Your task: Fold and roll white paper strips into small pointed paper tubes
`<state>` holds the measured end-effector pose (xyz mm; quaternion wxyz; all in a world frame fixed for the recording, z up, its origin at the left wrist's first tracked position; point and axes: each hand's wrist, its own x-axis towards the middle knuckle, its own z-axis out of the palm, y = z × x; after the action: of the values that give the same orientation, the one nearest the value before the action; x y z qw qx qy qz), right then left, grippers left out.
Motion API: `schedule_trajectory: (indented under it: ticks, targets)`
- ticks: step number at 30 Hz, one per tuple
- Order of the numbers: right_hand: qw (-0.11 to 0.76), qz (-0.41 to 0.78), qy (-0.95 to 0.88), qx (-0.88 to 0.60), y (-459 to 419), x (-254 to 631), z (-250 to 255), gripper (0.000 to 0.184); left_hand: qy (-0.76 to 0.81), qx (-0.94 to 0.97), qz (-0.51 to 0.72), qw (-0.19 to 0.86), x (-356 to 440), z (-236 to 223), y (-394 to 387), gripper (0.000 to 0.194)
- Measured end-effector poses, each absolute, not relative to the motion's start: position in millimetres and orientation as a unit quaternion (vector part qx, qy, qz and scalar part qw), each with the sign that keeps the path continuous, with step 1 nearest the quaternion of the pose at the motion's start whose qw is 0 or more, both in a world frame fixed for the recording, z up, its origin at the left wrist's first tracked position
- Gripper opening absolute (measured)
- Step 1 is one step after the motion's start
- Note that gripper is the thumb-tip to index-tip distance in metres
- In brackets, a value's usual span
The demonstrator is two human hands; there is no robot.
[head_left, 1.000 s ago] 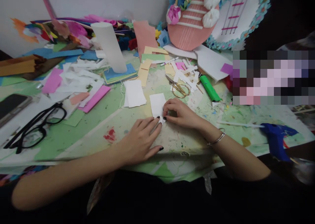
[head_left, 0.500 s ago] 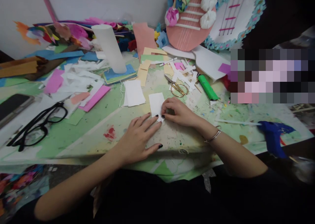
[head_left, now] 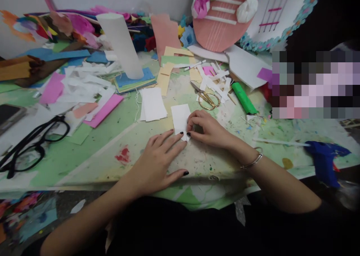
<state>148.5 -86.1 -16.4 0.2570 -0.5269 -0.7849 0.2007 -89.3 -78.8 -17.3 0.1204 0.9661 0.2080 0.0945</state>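
Spread palm-down on the table (head_left: 95, 156), the left hand (head_left: 159, 160) is loosely open, its fingertips touching the near end of a small white paper rectangle (head_left: 180, 117). Curled inward, the right hand (head_left: 209, 130) has its thumb and forefinger tips together at the same paper's near right corner; whether they pinch it or only press on it, I cannot tell. The rectangle lies flat just beyond and between the two hands, and its near end looks creased beside the fingertips. A silver bracelet (head_left: 253, 161) circles the right wrist. Ahead of the left hand, near the rectangle, lies a small stack of white paper pieces (head_left: 153, 105); farther beyond it a white cylinder (head_left: 120, 47) stands on a pile of blue and green paper (head_left: 147, 76). Just past the right hand rest gold-handled scissors (head_left: 208, 99), with white paper strips (head_left: 218, 84) behind them and a bright green packet (head_left: 244, 98) to their right. Well to the right of the right hand is a blue glue gun (head_left: 320, 158), a pale stick (head_left: 281, 142) at its back. Black-framed eyeglasses (head_left: 41, 149) lie well left of the left hand.
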Motion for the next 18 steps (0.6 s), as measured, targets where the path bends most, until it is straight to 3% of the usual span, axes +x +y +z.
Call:
schedule_trajectory:
  ticks: [18]
  targets:
    - [0.256,0.222,-0.773,-0.537,-87.1,148.3,-11.3,0.007,0.215,0.962,0.093,0.142,-88.5,-19.3,-75.5,0.062]
